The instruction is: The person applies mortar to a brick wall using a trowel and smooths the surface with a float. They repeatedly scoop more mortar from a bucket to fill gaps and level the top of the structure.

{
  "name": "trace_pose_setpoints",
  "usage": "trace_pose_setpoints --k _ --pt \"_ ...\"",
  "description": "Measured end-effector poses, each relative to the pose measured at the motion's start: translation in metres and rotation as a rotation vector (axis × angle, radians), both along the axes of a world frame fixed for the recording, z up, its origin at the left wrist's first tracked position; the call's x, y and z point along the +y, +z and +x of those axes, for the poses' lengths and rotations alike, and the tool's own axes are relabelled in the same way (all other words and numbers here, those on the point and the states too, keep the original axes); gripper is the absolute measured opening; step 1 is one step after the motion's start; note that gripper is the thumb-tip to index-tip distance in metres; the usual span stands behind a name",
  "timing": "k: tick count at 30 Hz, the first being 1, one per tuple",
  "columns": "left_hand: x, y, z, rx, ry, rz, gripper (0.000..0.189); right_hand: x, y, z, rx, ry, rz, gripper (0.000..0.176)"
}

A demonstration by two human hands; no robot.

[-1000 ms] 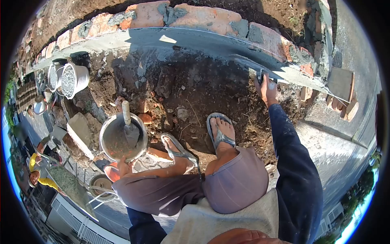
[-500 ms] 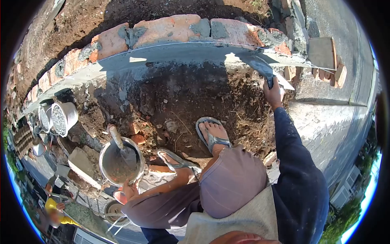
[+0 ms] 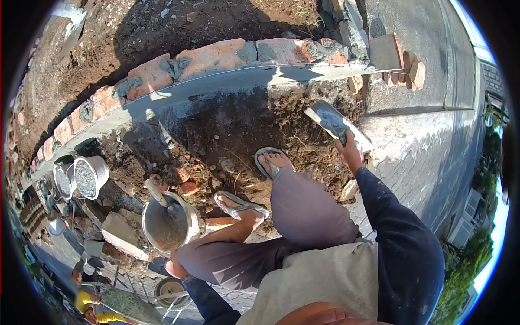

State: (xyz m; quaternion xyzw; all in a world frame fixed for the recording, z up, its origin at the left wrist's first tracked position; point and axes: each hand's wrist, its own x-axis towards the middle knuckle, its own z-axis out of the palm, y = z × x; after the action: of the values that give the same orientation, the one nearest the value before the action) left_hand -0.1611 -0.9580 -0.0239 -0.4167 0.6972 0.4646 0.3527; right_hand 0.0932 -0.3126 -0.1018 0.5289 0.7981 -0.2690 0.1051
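Observation:
My right hand [image 3: 349, 151] is closed around the dark handle of a plastering float [image 3: 331, 120], whose blade carries grey mortar and is held over the soil in front of the wall. A low brick wall [image 3: 216, 56] curves across the top, its face coated with smooth grey mortar, with a string [image 3: 216, 72] stretched along it. My left hand [image 3: 174, 265] is at the near rim of a bucket [image 3: 192, 219]; its fingers are mostly hidden. Inside that bucket leans a trowel [image 3: 156, 193] with a pale handle.
Two buckets of grey mortar [image 3: 86, 179] stand at the left. A concrete block [image 3: 120, 233] lies beside the trowel bucket. Another person in yellow [image 3: 89, 306] is at a wheelbarrow [image 3: 127, 303], lower left. Loose bricks [image 3: 416, 73] sit at the wall's right end.
My right hand has drawn the float away from the wall, down and toward me, with its blade now turned to show mortar. The head view has shifted.

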Motion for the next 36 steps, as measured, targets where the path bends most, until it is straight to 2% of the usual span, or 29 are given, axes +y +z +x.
trace_pose_setpoints --k 1,2,3,4,5,7,9,11,13,15,17,18,19,21,22,25,27,30,33,36 --pt "-0.02 0.001 0.014 0.167 -0.017 0.084 0.011 -0.009 0.03 0.002 -0.009 0.008 -0.004 0.045" --pt "-0.049 -0.001 0.016 -0.015 0.48 0.231 0.015 -0.016 0.063 0.003 -0.102 -0.005 -0.048 0.046" --pt "-0.052 0.018 0.023 -0.021 0.485 0.226 0.015 -0.021 0.097 0.006 -0.194 -0.021 -0.093 0.047" --pt "-0.05 0.041 0.029 0.029 0.508 0.222 0.017 -0.025 0.128 0.013 -0.287 -0.002 -0.122 0.057" --pt "-0.049 0.064 0.035 0.083 0.53 0.222 0.019 -0.029 0.162 0.02 -0.292 -0.003 -0.122 0.057" --pt "-0.064 0.115 0.054 0.097 0.575 0.245 0.025 -0.037 0.24 0.021 -0.541 0.017 -0.171 0.067" --pt "-0.072 0.169 0.076 0.052 0.543 0.286 0.03 -0.036 0.286 0.054 -0.565 0.029 -0.186 0.073" --pt "-0.077 0.217 0.101 0.036 0.555 0.224 0.031 -0.039 0.33 0.088 -0.516 -0.001 -0.173 0.059" --pt "-0.081 0.263 0.127 0.037 0.552 0.222 0.03 -0.041 0.355 0.131 -0.472 0.005 -0.166 0.054" --pt "-0.067 0.305 0.15 0.002 0.552 0.245 0.028 -0.03 0.397 0.134 -0.431 0.016 -0.138 0.05" --pt "-0.045 0.35 0.17 0.004 0.619 0.234 0.029 -0.028 0.452 0.108 -0.446 -0.322 -0.477 0.042" --pt "-0.027 0.367 0.173 -0.001 0.679 0.225 0.03 -0.024 0.437 0.131 -0.332 -0.271 -0.42 0.034" --pt "-0.011 0.377 0.192 0.036 0.722 0.225 0.03 -0.015 0.447 0.133 -0.314 -0.217 -0.427 0.034" --pt "0.005 0.397 0.206 0.015 0.771 0.26 0.029 -0.007 0.48 0.101 -0.319 -0.329 -0.572 0.028" --pt "0.005 0.394 0.219 0.02 0.808 0.314 0.029 -0.001 0.485 0.097 -0.277 -0.292 -0.568 0.021" --pt "0.022 0.391 0.238 0.054 0.917 0.353 0.029 0.008 0.502 0.087 -0.124 -0.282 -0.521 0.02" --pt "0.03 0.386 0.252 0.062 0.983 0.345 0.029 0.016 0.493 0.099 -0.146 -0.302 -0.577 0.023" --pt "0.02 0.374 0.268 0.055 0.754 0.472 0.025 0.005 0.496 0.121 -0.056 -0.382 -0.575 0.028" --pt "0.001 0.356 0.283 0.063 0.689 0.518 0.024 -0.031 0.499 0.155 -0.044 -0.357 -0.508 0.031" --pt "-0.015 0.365 0.297 0.033 0.605 0.538 0.027 -0.066 0.49 0.195 -0.112 -0.372 -0.555 0.034"
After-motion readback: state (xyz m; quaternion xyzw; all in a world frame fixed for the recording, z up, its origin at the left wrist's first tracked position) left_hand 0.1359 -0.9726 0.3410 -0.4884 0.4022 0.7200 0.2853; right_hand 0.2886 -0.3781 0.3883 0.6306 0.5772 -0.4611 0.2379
